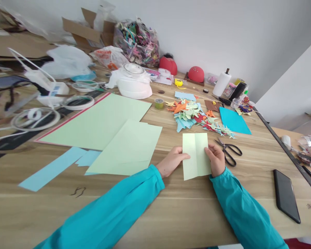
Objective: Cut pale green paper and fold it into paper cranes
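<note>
Paper (196, 157), pale green and creased down its middle, is held over the table (191, 214) between both hands. The left hand (170, 161) pinches its left edge and the right hand (216, 159) its right, thumbs in front; the other fingertips, partly hidden, seem pressed behind. Scissors (233, 148) lie just beside the right hand.

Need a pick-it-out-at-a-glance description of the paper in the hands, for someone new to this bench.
On the wooden table, follow the two teal sleeves in from the bottom edge. They end at a left hand and a right hand, holding the paper by its opposite sides. It's pale green like the larger sheets to its left, but has a crease down its middle.
</note>
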Demonstrator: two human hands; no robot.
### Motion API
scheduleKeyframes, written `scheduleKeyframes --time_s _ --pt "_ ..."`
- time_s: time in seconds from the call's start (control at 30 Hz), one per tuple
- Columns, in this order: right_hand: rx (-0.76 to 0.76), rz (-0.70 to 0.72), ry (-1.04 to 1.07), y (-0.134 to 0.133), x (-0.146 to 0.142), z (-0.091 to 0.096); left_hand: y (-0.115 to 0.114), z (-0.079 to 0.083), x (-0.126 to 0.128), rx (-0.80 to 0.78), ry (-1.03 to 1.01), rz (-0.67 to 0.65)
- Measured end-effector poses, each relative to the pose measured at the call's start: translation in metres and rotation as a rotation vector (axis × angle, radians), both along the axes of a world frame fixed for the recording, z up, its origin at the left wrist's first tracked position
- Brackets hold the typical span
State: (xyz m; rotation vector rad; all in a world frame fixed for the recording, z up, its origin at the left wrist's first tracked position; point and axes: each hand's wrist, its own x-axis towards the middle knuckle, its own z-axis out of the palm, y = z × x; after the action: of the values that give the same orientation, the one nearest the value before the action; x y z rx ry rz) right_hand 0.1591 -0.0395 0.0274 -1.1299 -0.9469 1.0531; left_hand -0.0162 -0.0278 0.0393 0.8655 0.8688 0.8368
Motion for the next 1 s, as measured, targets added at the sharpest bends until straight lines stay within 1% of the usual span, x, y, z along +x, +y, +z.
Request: scheduleKeyframes --time_s 0.13,0.23,0.3,0.43,0.53,0.6,0.67,0.7,0.73,0.77,0.83,0.9,1.0 --pt "0.017 0.019 -0.053 0.001 0.001 0.000 0.002 -0.003 0.000 0.037 0.052 -0.007" --pt "0.033 0.012 -0.093 0.003 0.003 -0.002 0.003 -0.001 -0.002 0.065 0.074 -0.014" --pt "0.034 0.013 -0.121 0.003 0.004 -0.003 0.004 -0.001 -0.003 0.091 0.123 -0.021" --pt "0.027 -0.011 -0.260 0.004 0.007 -0.004 0.007 -0.001 -0.008 0.246 0.290 0.014" --pt "0.021 -0.030 -0.384 0.007 0.010 -0.006 0.010 -0.003 -0.012 0.350 0.351 0.006" --pt "0.023 -0.045 -0.449 0.008 0.013 -0.007 0.011 -0.005 -0.013 0.492 0.463 0.065" --pt "0.030 -0.048 -0.490 0.009 0.014 -0.008 0.012 -0.008 -0.014 0.759 0.637 0.161" --pt "0.033 -0.040 -0.503 0.009 0.015 -0.008 0.012 -0.009 -0.015 0.909 0.716 0.184" --pt "0.034 -0.026 -0.513 0.009 0.015 -0.008 0.013 -0.009 -0.015 1.046 0.777 0.177" --pt "0.034 -0.008 -0.521 0.009 0.015 -0.008 0.013 -0.009 -0.016 1.159 0.818 0.147" --pt "0.034 0.024 -0.542 0.008 0.015 -0.008 0.015 -0.009 -0.017 1.303 0.869 0.056" --pt "0.034 0.041 -0.569 0.008 0.015 -0.007 0.017 -0.009 -0.018 1.372 0.896 -0.041" --pt "0.031 0.061 -0.625 0.007 0.015 -0.006 0.022 -0.010 -0.017 1.417 0.936 -0.151"
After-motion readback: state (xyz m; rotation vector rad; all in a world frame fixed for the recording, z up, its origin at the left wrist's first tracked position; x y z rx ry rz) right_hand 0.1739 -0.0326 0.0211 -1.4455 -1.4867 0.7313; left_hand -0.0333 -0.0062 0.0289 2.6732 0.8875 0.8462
